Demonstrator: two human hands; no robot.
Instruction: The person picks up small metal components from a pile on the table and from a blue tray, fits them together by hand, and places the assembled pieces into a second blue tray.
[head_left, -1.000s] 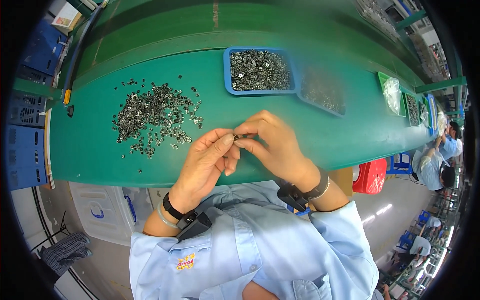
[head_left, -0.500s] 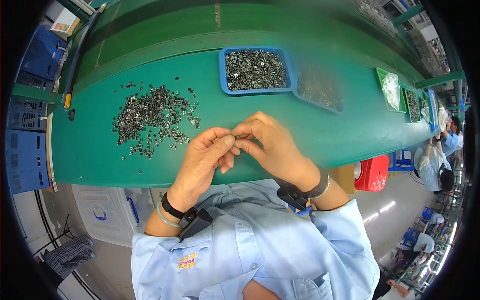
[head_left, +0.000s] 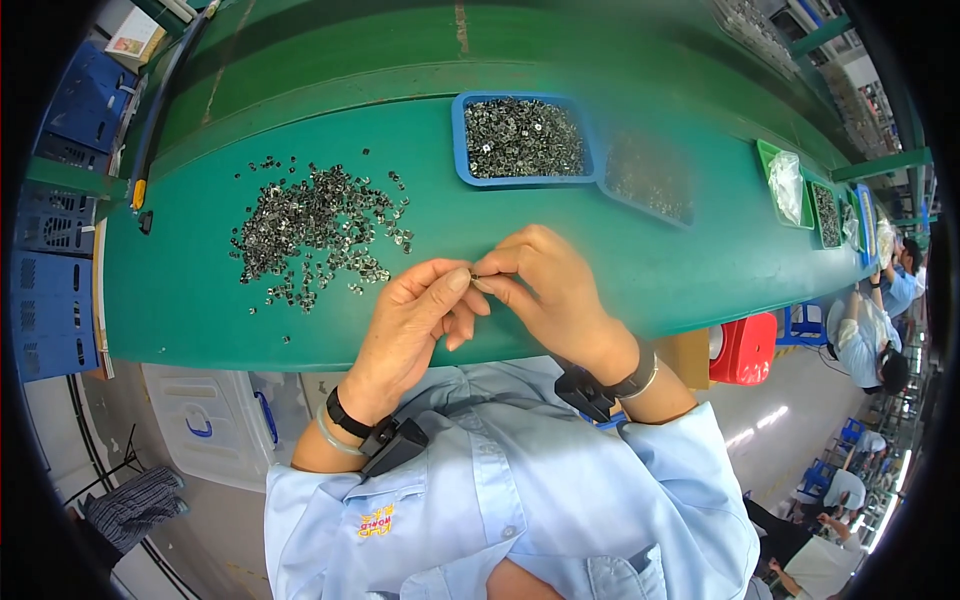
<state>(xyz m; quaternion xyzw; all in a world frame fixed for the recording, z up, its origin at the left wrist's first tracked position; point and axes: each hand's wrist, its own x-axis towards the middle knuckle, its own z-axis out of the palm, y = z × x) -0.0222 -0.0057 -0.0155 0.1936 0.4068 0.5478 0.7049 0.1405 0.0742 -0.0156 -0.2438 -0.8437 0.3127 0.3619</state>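
Observation:
My left hand (head_left: 413,318) and my right hand (head_left: 553,292) meet over the near part of the green tabletop (head_left: 390,130). Between their thumbs and forefingers they pinch a small dark metal piece (head_left: 476,278), mostly covered by the fingertips. The other fingers of my left hand curl loosely below it. Left of my hands spreads a loose pile of small shiny metal pieces (head_left: 300,222), dark and silver. Beyond my right hand stands a blue tray (head_left: 463,150) full of similar small metal pieces.
A blurred second tray (head_left: 648,186) adjoins the blue one. Farther right are a green tray with a clear bag (head_left: 785,187) and more trays. Blue crates (head_left: 50,310) stand at the left, a lidded plastic box (head_left: 200,425) and a red stool (head_left: 742,348) below the table edge. Co-workers sit at far right.
Both hands keep the same pinch, with the fingertips slightly shifted and the small piece showing a little more. The pile and trays appear slightly farther right in the view.

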